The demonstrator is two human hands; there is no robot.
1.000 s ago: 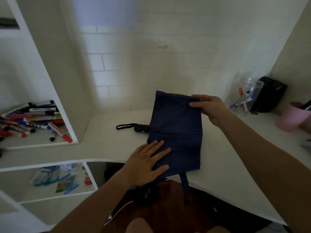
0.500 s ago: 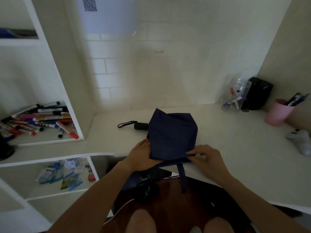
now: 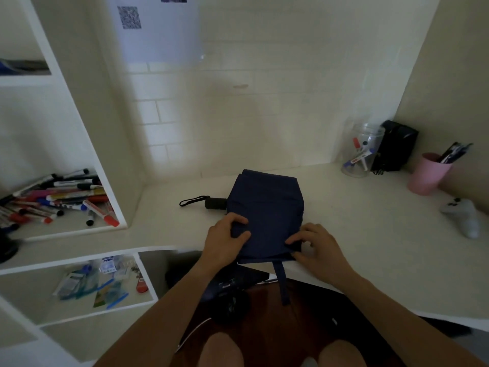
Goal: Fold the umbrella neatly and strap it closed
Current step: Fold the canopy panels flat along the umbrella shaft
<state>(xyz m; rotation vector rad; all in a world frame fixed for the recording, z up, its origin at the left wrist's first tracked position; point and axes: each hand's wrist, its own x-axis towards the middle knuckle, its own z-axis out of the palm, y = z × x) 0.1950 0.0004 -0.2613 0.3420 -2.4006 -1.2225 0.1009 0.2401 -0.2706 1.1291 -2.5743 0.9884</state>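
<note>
Nearest the camera, a narrow navy strap (image 3: 281,283) hangs from the umbrella's near edge, over the front lip of the white desk (image 3: 370,234). Just above it, both hands rest on the near part of the folded navy umbrella (image 3: 266,207): the left hand (image 3: 225,241) grips the near-left corner, its fingers (image 3: 239,221) curled together over the fabric with a fold pinched under them, while the right hand (image 3: 316,243) presses the near-right corner, fingers bent and close together on the cloth. The canopy lies flat on the desk as a rough rectangle, near the front edge and in the middle of the view. The umbrella's long axis runs left to right, with the black handle (image 3: 215,203) sticking out from the canopy's left side and its wrist loop (image 3: 193,200) trailing further left. Farther right lie a white controller (image 3: 461,215), a pink cup (image 3: 427,173) and a clear jar (image 3: 361,149); markers (image 3: 66,197) fill the shelf at left.
</note>
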